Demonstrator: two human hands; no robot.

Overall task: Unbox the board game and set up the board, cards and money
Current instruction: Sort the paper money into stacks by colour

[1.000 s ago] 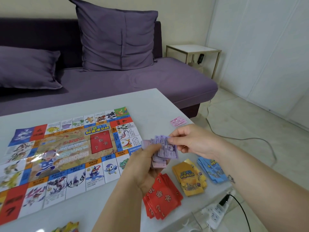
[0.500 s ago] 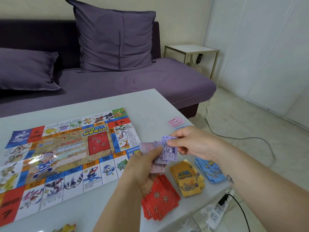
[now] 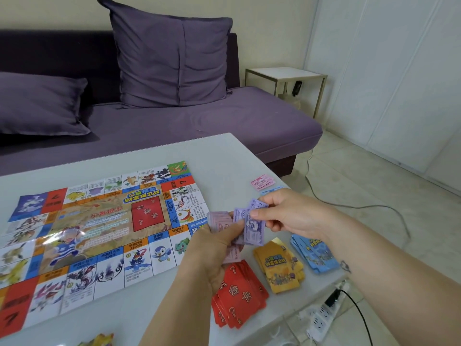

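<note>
Head view, L to R. The flat, multicoloured printed paper game board lay unfolded on the L part of the white rectangular table, its R edge just beside the hands. Board step: judged done.

The L hand was above the table by the board's near R corner, fingers curled round a fanned bundle of pale purple-pink paper money notes. Below it, a loose stack of red cards w/ question marks lay at the near table edge, partly hidden by the L wrist. One darker purple paper note stood at the front of the bundle; whether it was free of the bundle: cannot tell. A small pile of pink paper notes lay at the far R table edge, well apart from the card stacks. A stack of yellow cards lay just R of the red stack. The R hand pinched the purple note's top edge between thumb and forefinger; its other fingers were loosely curled, holding nothing else. A stack of blue cards lay R of the yellow, partly hidden by the R forearm.

Step in hand (judgement): sorting money by colour; cards appeared laid out. Next move calls for drawing the purple note clear w/o dragging its neighbours, then setting it on bare table as its own pile, apart from the pink one.
</note>
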